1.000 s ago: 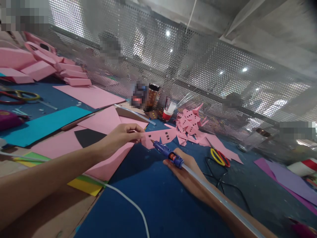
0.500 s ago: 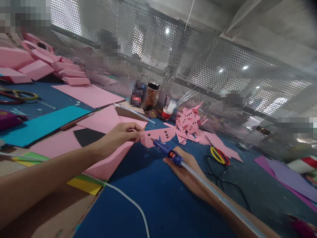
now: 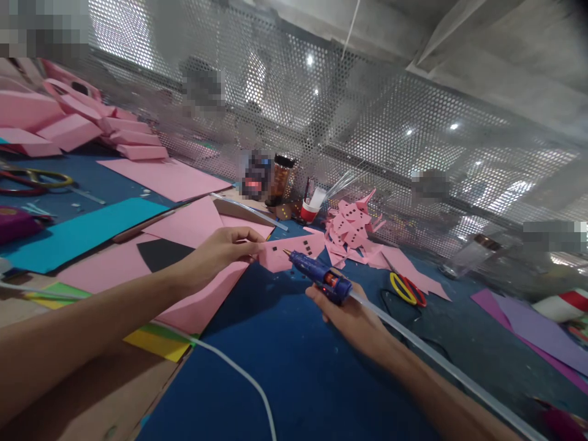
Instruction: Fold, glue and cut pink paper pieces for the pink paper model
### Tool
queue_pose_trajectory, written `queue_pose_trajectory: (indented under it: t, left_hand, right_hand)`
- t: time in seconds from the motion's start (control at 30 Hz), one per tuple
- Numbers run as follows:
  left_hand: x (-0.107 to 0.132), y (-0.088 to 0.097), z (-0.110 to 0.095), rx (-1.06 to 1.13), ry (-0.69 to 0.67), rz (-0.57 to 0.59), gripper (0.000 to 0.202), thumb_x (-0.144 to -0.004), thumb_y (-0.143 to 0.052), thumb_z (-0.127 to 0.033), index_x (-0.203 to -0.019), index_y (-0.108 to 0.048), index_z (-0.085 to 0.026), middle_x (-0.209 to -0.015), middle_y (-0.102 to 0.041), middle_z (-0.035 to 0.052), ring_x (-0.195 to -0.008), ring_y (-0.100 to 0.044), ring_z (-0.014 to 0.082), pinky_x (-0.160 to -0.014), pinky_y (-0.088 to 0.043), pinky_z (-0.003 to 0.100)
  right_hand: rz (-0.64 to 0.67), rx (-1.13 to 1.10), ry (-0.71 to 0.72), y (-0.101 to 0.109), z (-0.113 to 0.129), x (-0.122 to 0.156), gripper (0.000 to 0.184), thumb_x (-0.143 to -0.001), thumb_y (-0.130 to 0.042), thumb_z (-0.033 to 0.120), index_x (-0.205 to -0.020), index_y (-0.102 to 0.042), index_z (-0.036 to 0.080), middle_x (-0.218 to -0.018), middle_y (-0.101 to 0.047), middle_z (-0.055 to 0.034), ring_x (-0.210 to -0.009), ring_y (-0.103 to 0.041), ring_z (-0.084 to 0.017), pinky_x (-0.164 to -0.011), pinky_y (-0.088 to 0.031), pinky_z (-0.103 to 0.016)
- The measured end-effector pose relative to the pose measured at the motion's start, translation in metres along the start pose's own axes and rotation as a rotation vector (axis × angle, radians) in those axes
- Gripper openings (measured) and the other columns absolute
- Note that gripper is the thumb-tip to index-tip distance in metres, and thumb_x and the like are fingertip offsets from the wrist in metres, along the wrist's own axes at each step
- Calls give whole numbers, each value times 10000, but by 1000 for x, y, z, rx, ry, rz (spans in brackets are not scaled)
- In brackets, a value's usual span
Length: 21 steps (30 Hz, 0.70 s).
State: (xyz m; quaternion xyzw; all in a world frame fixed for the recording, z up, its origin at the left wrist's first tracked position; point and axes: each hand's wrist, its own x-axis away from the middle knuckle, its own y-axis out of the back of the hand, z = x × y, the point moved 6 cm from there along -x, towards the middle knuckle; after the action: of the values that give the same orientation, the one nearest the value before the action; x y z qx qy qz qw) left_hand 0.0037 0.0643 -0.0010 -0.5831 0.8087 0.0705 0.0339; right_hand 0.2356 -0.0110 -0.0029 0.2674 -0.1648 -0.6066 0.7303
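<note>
My left hand pinches the left end of a pink paper cutout marked with small black squares, holding it above the blue tabletop. In my right hand is a blue hot glue gun, gripped from below. Its nozzle points left and lies over the middle of the cutout; whether it touches the paper I cannot tell. A long clear glue stick runs out of the gun's back along my right forearm. Just beyond the cutout lies a heap of similar pink cutouts with black squares.
Yellow-and-red-handled scissors lie right of the glue gun, near a black cable. Pink sheets and a teal sheet spread at left. A white cord crosses the front. At the back stand a red-and-white cup and a brown jar.
My right hand has shifted the glue gun slightly right and tilted it, its nozzle now higher over the cutout. My left hand stays almost in place, still holding the pink cutout.
</note>
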Motion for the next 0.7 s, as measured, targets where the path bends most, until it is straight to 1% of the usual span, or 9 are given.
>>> queue_pose_trajectory:
  t: [0.17, 0.27, 0.37, 0.53, 0.63, 0.7]
  left_hand:
    - [-4, 12, 3, 68, -12, -74, 136, -793, -716, -308, -804, -719, -173, -828, -662, 33, -778, -573, 151, -739, -452, 282]
    - [-7, 22, 4, 122, -10, -152, 136, -790, -730, -310, -793, -718, -174, -850, -654, 31, -798, -566, 143, -730, -448, 257]
    - [-10, 32, 6, 144, 3, -217, 131, -775, -749, -293, -802, -722, -168, -863, -646, 35, -821, -563, 147, -732, -446, 251]
    - [-12, 44, 12, 160, 25, -264, 124, -764, -761, -280, -821, -734, -173, -908, -656, 35, -879, -575, 156, -777, -448, 259]
    - [-14, 46, 15, 164, 31, -250, 137, -769, -762, -300, -825, -733, -179, -924, -661, 31, -890, -580, 159, -812, -454, 274]
    - [-14, 45, 17, 154, 27, -231, 135, -775, -757, -302, -828, -731, -180, -931, -660, 31, -888, -580, 157, -804, -456, 271]
  right_hand:
    - [0, -17, -37, 7, -11, -5, 412, -889, -571, 606, -988, -613, 209, -733, -587, 24, -566, -555, -106, -540, -440, -234]
    - [-12, 66, -97, 17, -20, -7, 445, -882, -559, 632, -993, -631, 206, -652, -570, 32, -553, -556, -116, -556, -442, -244]
    - [17, 130, -136, 24, -28, -8, 455, -892, -539, 629, -1011, -639, 201, -592, -558, 39, -548, -561, -123, -561, -435, -244]
    - [173, 99, -230, 17, -43, -9, 464, -888, -545, 620, -1012, -633, 182, -610, -568, 37, -539, -555, -118, -520, -420, -232]
    - [189, 132, -239, 15, -45, -11, 453, -895, -540, 614, -979, -641, 180, -604, -562, 39, -534, -546, -110, -516, -403, -229]
    - [188, 154, -231, 15, -45, -12, 444, -905, -533, 604, -972, -644, 179, -594, -557, 42, -518, -537, -106, -511, -395, -232]
